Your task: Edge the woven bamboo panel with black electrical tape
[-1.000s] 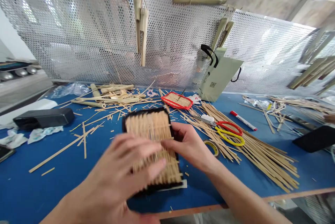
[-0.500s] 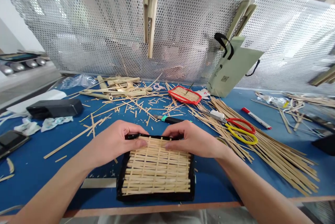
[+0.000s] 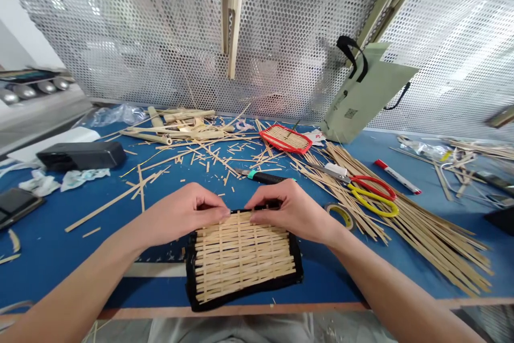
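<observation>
At table's front edge, left hand (image 3: 180,215) and right hand (image 3: 293,212) half-closed, fingertips pinching far black rim of woven bamboo mat (image 3: 243,260). Mat just below both hands, narrow strip of blue table (image 3: 341,279) before front edge. Craft knife (image 3: 263,175) just beyond hands. Red-and-yellow scissors (image 3: 371,196) right. Pale green bag (image 3: 365,97) bears small square code, unreadable.

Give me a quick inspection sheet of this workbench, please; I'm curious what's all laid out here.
Surface: blue workbench, strewn with offcuts.
Job's things: woven bamboo mat with black edging, near the bench's front edge.
Clutter: loose bamboo strips, scissors, craft knife, tape roll, red-capped marker, small red-framed mat.
Hands: left hand and right hand both hold the mat's far edge.
Cables: nothing seen.
Surroundings: perforated metal screen behind, hung with bamboo pieces; pale green bag leaning against it.
</observation>
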The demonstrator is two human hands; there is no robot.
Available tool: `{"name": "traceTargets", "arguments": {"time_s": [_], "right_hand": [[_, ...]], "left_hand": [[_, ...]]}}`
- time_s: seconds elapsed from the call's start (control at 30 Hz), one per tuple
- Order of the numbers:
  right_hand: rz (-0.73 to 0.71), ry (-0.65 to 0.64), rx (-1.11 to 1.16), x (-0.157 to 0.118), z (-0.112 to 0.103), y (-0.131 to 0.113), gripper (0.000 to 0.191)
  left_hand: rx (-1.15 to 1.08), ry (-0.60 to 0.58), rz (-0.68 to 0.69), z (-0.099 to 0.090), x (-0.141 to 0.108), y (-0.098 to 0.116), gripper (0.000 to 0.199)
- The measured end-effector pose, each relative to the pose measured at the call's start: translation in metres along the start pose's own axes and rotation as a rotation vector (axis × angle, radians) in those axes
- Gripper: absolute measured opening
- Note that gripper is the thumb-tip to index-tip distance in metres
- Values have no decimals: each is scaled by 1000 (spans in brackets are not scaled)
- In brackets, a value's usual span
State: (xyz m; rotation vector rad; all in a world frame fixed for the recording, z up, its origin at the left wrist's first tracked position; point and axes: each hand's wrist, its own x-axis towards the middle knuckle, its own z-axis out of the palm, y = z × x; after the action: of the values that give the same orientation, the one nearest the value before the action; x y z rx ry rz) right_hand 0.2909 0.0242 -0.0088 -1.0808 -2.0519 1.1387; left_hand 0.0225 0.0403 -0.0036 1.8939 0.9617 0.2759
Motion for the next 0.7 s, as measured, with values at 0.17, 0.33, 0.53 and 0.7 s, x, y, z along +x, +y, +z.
{"name": "traceTargets", "arguments": {"time_s": [0.17, 0.33, 0.53, 0.7], "right_hand": [[-88, 8, 1, 0, 6, 0, 12], [-192, -43, -49, 0, 10, -4, 6], [86, 23, -86, -1, 0, -4, 29], [140, -84, 116, -1, 5, -8, 34]], "left_hand": [[21, -17, 14, 6, 2, 4, 46], [44, -69, 25, 11, 9, 0, 45], [111, 0, 10, 6, 6, 1, 37], [53, -98, 55, 6, 3, 9, 43]]}}
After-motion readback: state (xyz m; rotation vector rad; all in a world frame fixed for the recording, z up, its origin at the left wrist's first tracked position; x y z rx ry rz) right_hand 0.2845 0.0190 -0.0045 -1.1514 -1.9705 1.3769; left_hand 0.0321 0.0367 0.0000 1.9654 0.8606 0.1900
